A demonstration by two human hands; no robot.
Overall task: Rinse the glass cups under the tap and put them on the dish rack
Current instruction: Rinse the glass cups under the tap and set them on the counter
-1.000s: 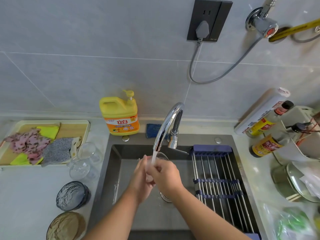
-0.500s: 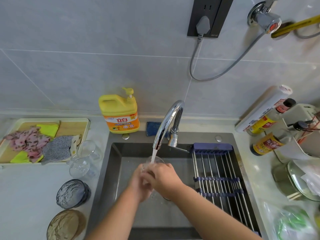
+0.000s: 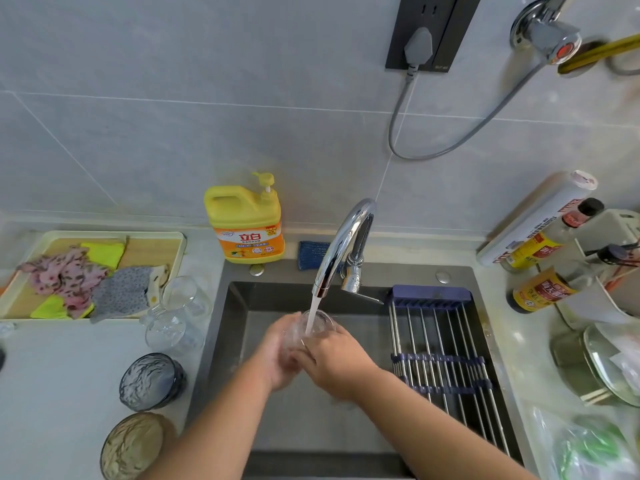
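Note:
A clear glass cup [image 3: 318,323] is held upright over the sink [image 3: 242,306], right under the running chrome tap [image 3: 341,247]. Water streams into its mouth. My left hand [image 3: 277,355] grips the cup's left side and my right hand [image 3: 332,358] grips its right side; their fingers hide most of the cup. Two more clear glass cups [image 3: 175,313] lie on the counter left of the sink. The dish rack [image 3: 443,362], steel bars with blue ends, spans the sink's right half and holds nothing.
A blue-grey glass bowl [image 3: 150,381] and a brownish bowl [image 3: 133,445] stand on the left counter. A tray with cloths [image 3: 83,275] is at far left. A yellow detergent bottle [image 3: 244,223] stands behind the sink. Sauce bottles [image 3: 543,289] and pot lids [image 3: 609,368] crowd the right.
The cup's mouth has come more squarely under the water stream, with both hands still wrapped round it. The camera has tilted down slightly.

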